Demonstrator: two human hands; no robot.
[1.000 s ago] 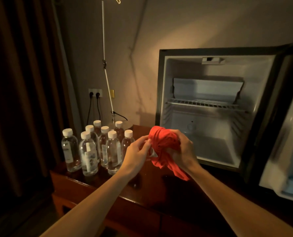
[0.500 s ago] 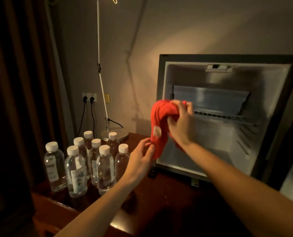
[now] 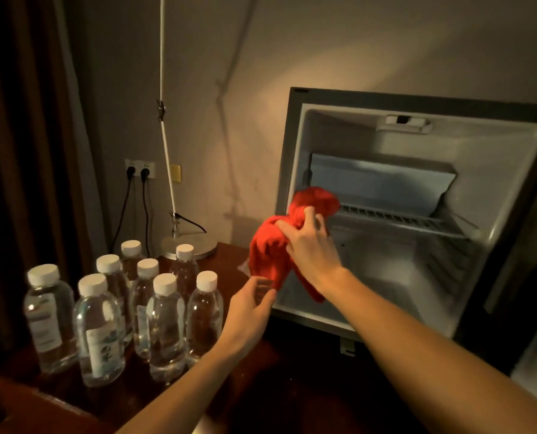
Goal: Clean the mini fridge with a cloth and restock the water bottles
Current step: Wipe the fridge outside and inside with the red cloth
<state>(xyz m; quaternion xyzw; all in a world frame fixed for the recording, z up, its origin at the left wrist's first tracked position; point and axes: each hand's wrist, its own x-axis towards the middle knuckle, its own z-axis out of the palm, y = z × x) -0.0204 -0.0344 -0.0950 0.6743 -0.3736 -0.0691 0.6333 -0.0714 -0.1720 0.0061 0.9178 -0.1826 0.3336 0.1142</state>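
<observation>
Red cloth [image 3: 271, 252] bunched in right hand [image 3: 311, 245] at fridge [image 3: 295, 145] edge, left hand [image 3: 250, 308] loose beneath; wiping starts, interior next

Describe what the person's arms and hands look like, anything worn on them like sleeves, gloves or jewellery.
Both arms are bare from the bottom of the picture to the fingertips, with no sleeve in view. The left hand and the right hand wear no gloves. No watch, bracelet or ring shows on either wrist or on the fingers that can be seen. The warm, dim light hides finer detail.
</observation>
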